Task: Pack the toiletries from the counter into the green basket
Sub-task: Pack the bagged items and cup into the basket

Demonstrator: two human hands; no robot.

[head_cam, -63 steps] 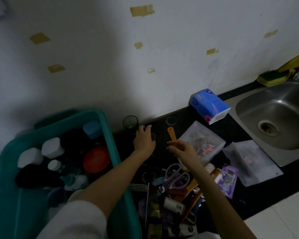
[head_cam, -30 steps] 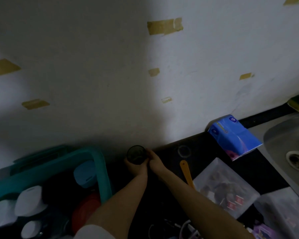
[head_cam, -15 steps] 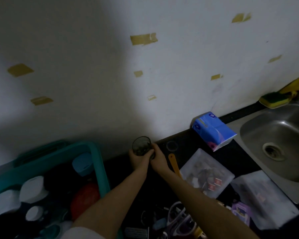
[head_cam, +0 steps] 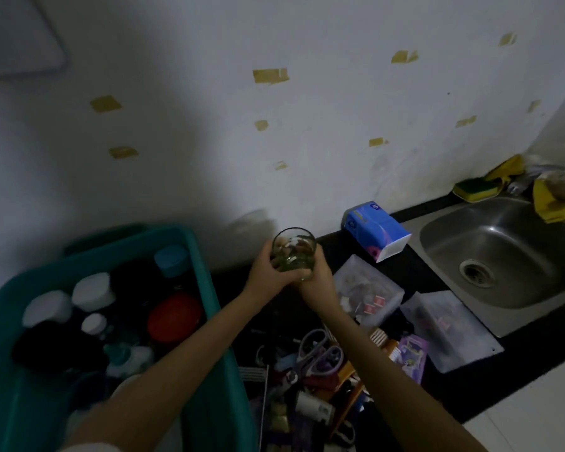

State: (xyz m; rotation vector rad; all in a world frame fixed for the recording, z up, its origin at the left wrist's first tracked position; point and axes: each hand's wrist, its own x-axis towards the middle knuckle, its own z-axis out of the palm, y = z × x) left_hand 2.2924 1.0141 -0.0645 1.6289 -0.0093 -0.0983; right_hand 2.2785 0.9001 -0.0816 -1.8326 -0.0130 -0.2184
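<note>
A dark clear glass tumbler is lifted off the black counter, near the wall. My left hand grips its left side and my right hand grips its right side and base. The green basket stands at the left, holding white-capped jars, a red lid, a blue cap and dark bottles. A pile of loose toiletries, with grey scissors on top, lies on the counter beside the basket.
A blue tissue pack sits by the wall. Two clear zip bags and a purple packet lie right of my arms. A steel sink is at the far right, with a sponge and yellow cloth behind it.
Both hands closed round the tumbler by the wall and raised it off the counter. The right hand had left the pile to join the left.
</note>
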